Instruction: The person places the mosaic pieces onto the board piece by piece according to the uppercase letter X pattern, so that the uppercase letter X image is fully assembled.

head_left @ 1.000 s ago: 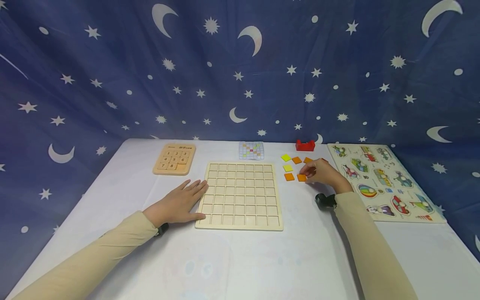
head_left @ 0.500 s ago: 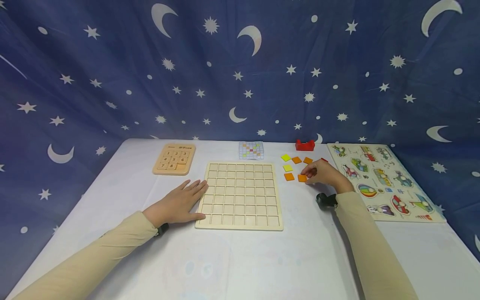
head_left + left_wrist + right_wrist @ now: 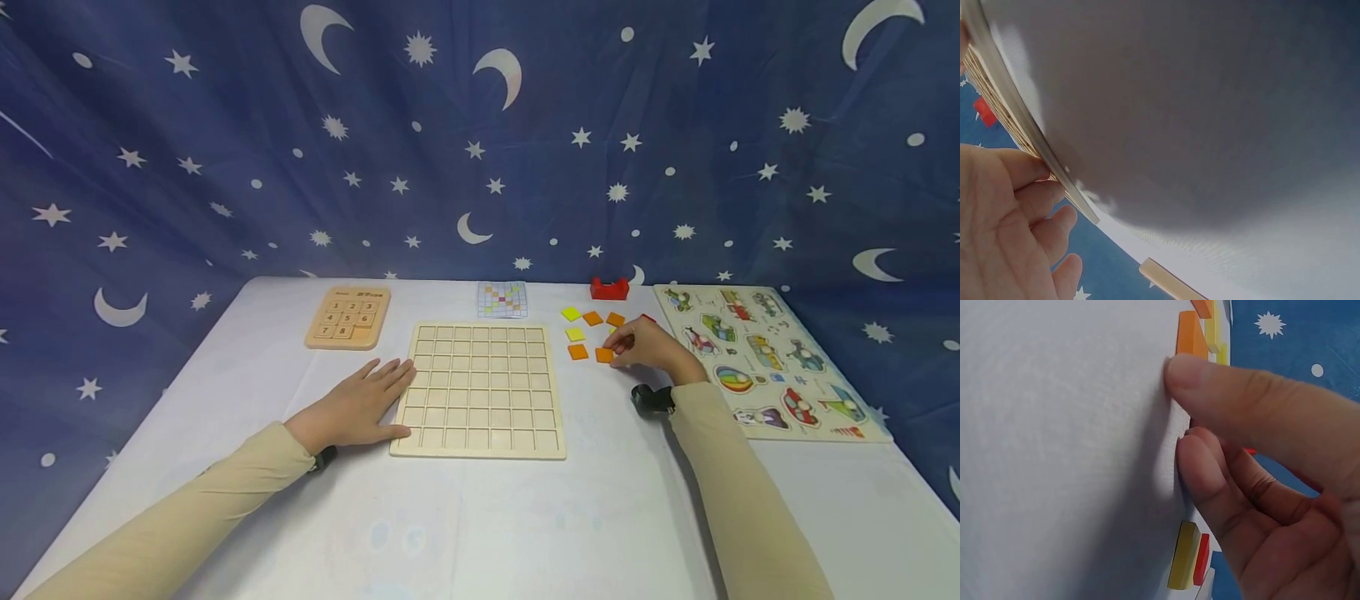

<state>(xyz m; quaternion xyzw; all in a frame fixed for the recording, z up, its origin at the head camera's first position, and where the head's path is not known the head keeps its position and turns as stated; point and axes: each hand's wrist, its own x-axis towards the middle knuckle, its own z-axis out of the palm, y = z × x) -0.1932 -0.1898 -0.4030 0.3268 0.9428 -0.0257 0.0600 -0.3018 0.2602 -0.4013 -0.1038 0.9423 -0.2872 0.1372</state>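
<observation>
My left hand (image 3: pixel 356 408) lies with straight fingers along the left edge of the pale wooden grid board (image 3: pixel 480 392), its fingertips on the rim; the left wrist view shows those fingers (image 3: pixel 1032 169) against the board's side. To the board's right, my right hand (image 3: pixel 645 350) has curled fingers and pinches an orange square tile (image 3: pixel 603 356) at its right side. In the right wrist view the thumb touches the orange tile (image 3: pixel 1190 337), which it partly covers. Beside the hand lie another orange tile (image 3: pixel 577 352) and a yellow tile (image 3: pixel 575 334).
Behind the board is a small coloured grid card (image 3: pixel 502 300). A wooden number puzzle (image 3: pixel 347 318) stands back left, a red holder (image 3: pixel 610 289) back right. A picture puzzle board (image 3: pixel 772 367) fills the right side. A red tile (image 3: pixel 1202 559) lies beyond my right fingers.
My right hand and the orange tile have shifted very slightly to the right together. The left hand and the board have stayed in place.
</observation>
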